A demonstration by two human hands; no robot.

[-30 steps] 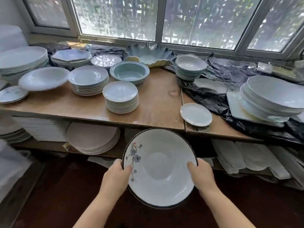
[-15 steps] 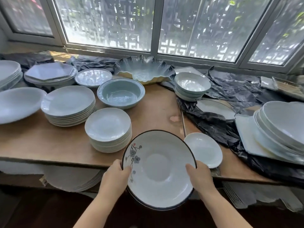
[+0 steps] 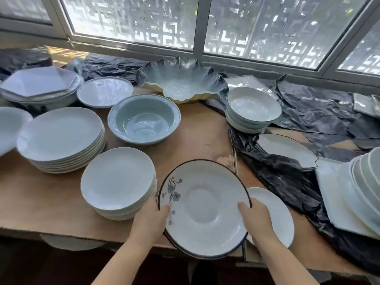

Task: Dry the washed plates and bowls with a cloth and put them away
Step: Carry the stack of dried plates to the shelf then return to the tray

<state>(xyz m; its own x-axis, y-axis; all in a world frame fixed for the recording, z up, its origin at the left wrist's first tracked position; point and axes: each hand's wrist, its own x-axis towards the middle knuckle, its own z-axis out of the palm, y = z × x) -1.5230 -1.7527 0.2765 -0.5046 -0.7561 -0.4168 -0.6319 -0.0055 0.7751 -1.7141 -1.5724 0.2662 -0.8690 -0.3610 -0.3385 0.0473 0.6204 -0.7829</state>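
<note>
I hold a white dish with a black rim and a blue flower sprig, the flower plate [image 3: 205, 210], over the front edge of the wooden table [image 3: 197, 136]. My left hand [image 3: 150, 219] grips its left rim, thumb on the inside. My right hand [image 3: 257, 219] grips the right rim the same way. The plate tilts toward me. It hangs between a stack of small white plates [image 3: 119, 182] on its left and a single small white plate [image 3: 273, 214] on its right. No cloth is visible.
On the table stand a stack of larger white plates [image 3: 59, 138], a pale green bowl [image 3: 144, 118], a wavy-edged dish [image 3: 181, 81], stacked bowls [image 3: 253, 108] and octagonal plates [image 3: 39, 83]. Black plastic sheeting [image 3: 287, 175] covers the right side, with more white dishes [image 3: 362, 182] on it.
The flower plate and both hands have risen from below the table edge to over its front. My view has moved closer to the table and the lower shelf has dropped out of sight.
</note>
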